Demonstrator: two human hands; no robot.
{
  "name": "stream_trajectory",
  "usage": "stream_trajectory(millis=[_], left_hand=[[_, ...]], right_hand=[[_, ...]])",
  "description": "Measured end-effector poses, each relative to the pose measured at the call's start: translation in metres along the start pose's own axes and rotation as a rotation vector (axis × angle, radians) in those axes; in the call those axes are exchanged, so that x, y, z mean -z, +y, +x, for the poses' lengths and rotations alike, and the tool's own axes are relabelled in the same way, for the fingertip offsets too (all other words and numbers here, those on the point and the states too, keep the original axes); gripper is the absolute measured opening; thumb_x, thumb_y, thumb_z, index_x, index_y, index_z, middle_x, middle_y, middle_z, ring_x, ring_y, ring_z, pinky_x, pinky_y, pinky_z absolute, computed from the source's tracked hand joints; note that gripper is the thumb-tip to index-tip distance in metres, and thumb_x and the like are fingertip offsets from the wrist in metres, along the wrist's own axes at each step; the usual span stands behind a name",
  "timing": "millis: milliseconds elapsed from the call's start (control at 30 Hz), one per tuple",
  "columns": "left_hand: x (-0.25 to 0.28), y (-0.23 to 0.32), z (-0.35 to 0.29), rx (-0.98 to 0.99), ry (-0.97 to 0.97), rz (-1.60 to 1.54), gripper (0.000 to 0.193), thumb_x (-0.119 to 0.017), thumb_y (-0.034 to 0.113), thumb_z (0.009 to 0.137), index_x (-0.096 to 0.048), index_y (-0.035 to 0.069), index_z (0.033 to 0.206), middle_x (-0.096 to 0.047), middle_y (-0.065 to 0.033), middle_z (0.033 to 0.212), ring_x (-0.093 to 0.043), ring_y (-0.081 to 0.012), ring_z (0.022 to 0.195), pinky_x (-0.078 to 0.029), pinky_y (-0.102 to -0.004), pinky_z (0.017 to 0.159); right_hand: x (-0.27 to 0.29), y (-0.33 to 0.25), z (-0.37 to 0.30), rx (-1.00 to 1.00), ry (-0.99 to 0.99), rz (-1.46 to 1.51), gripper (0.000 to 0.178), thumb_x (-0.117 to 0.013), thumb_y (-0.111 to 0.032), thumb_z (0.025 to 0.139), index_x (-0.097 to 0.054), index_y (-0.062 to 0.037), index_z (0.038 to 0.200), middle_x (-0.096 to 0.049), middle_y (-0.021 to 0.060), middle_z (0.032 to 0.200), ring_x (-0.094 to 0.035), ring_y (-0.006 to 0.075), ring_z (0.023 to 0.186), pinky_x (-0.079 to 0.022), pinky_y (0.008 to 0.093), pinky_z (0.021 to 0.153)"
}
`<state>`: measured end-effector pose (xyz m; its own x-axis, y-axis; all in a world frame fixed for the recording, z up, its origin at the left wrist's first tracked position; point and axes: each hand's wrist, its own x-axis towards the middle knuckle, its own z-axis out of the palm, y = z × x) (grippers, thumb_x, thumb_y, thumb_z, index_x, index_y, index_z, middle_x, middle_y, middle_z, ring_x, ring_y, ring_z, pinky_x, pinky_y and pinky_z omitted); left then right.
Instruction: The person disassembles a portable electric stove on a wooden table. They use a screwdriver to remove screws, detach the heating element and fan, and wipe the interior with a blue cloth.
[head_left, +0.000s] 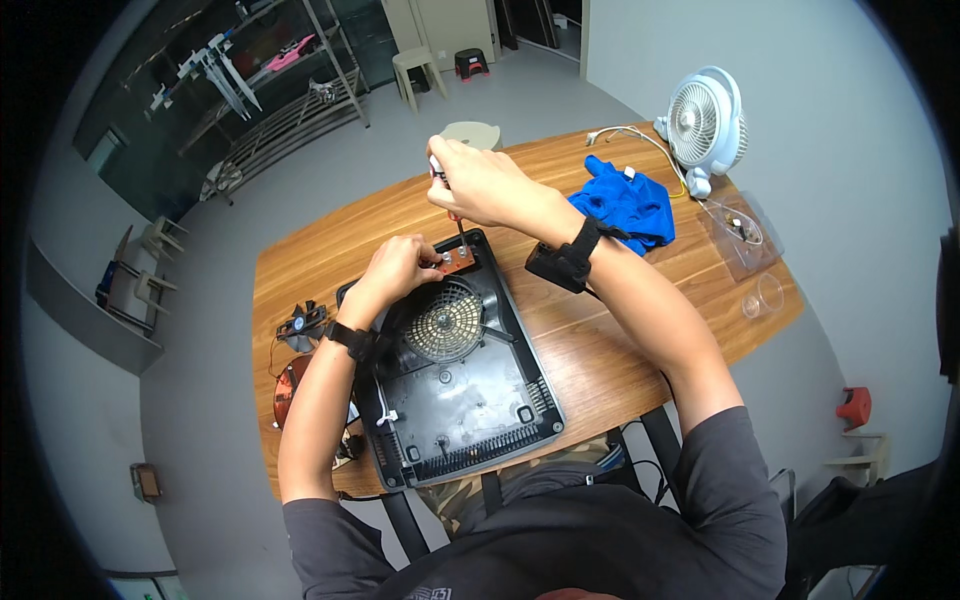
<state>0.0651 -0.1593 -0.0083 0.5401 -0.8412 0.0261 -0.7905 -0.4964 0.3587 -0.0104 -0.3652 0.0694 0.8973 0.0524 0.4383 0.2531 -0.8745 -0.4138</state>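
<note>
My right hand (482,185) is closed around a screwdriver (461,232) held upright. Its shaft points down at a small brown circuit board (457,261) in the far end of a black plastic housing (450,405). The fingers of my left hand (398,268) are bent together at the left end of that board, and the fingertips are partly hidden. The housing is open, like the lower shell of an induction cooker, with a round vent grille (444,320) below my hands. A white cable connector (387,416) lies inside it on the left.
Left of the housing lie a small black fan (302,326) and a copper-coloured coil (288,388). A blue cloth (625,203), a white desk fan (705,120), a clear plastic tray (742,238) and a clear cup (768,293) stand on the right side of the wooden table (590,350).
</note>
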Motion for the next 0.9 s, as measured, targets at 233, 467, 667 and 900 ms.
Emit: stream_trajectory(millis=[233, 467, 667, 900], left_hand=[[-0.001, 0.003, 0.002, -0.013, 0.008, 0.008, 0.029, -0.086, 0.023, 0.076, -0.08, 0.007, 0.1, -0.074, -0.0144, 0.098, -0.07, -0.0349, 0.093, -0.055, -0.043, 0.083], [0.001, 0.004, 0.001, 0.004, -0.003, 0.009, 0.03, -0.086, 0.023, 0.077, -0.08, 0.007, 0.102, -0.074, -0.0142, 0.099, -0.07, -0.0352, 0.093, -0.055, -0.0431, 0.083], [0.002, 0.005, -0.003, -0.036, 0.018, 0.021, 0.029, -0.084, 0.018, 0.079, -0.079, 0.004, 0.104, -0.075, -0.0165, 0.1, -0.071, -0.0341, 0.091, -0.055, -0.0413, 0.084], [0.032, 0.042, 0.006, 0.144, 0.07, -0.153, 0.03, -0.075, 0.014, 0.09, -0.071, -0.004, 0.114, -0.075, -0.0209, 0.102, -0.074, -0.0271, 0.092, -0.056, -0.0374, 0.084]], right_hand=[[-0.003, 0.012, 0.0, 0.104, 0.073, 0.042, 0.038, -0.071, -0.033, 0.094, -0.055, -0.0062, 0.117, -0.061, 0.0216, 0.105, -0.067, 0.0433, 0.087, -0.055, 0.0513, 0.077], [-0.016, 0.016, 0.003, 0.213, 0.037, 0.166, 0.045, -0.064, -0.021, 0.092, -0.05, -0.0006, 0.129, -0.063, 0.0237, 0.105, -0.066, 0.0442, 0.091, -0.054, 0.0498, 0.081], [-0.012, -0.001, -0.001, 0.014, 0.01, 0.228, 0.037, -0.061, -0.019, 0.091, -0.045, 0.0025, 0.117, -0.065, 0.0261, 0.093, -0.065, 0.0468, 0.087, -0.051, 0.053, 0.078], [-0.013, 0.009, 0.002, 0.038, -0.027, 0.243, 0.037, -0.062, -0.019, 0.091, -0.044, 0.0036, 0.114, -0.065, 0.0279, 0.093, -0.065, 0.0469, 0.087, -0.052, 0.0518, 0.076]])
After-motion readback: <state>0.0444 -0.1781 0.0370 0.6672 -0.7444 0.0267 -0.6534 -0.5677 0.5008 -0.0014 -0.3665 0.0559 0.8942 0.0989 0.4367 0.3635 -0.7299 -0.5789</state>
